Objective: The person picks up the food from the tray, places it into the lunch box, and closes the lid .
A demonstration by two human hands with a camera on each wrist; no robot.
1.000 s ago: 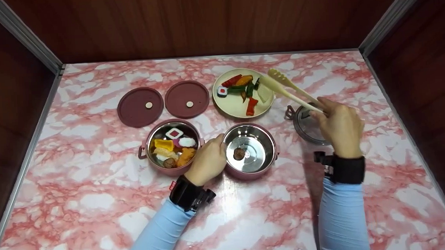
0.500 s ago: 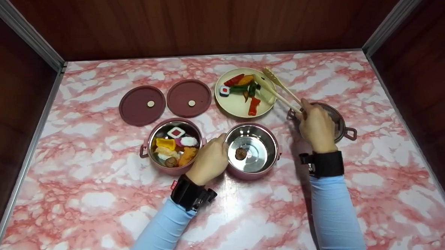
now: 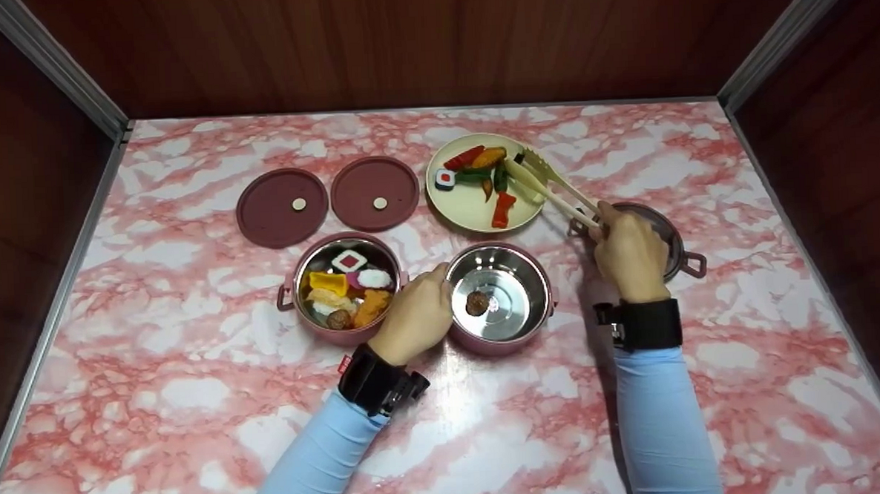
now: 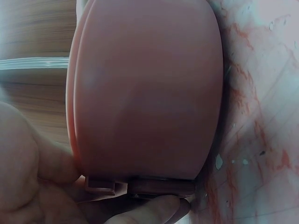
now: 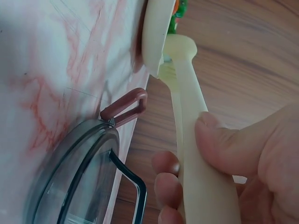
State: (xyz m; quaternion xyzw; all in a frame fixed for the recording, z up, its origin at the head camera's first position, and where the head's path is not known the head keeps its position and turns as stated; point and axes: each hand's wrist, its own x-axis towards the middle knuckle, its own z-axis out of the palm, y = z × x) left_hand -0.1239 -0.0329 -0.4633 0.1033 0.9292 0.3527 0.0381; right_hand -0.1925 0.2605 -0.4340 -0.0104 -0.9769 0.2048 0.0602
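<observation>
My left hand grips the side handle of a pink pot; the head view shows one brown meatball on its steel bottom. In my right hand are cream tongs, thumb on one arm and fingers curled round the other. Their tips lie over the right side of a cream plate, around a pale piece of food they partly hide. Red, orange and green toy vegetables and a sushi roll lie on the plate too.
Left of my left hand stands a second pink pot with several food pieces inside. Two maroon lids lie behind it. A glass lid with brown handles is partly under my right hand. Wooden walls enclose the table.
My right hand has moved left, bringing the tongs over the plate's right side, and their tips have drawn closer together. The left hand stays on the pot's handle.
</observation>
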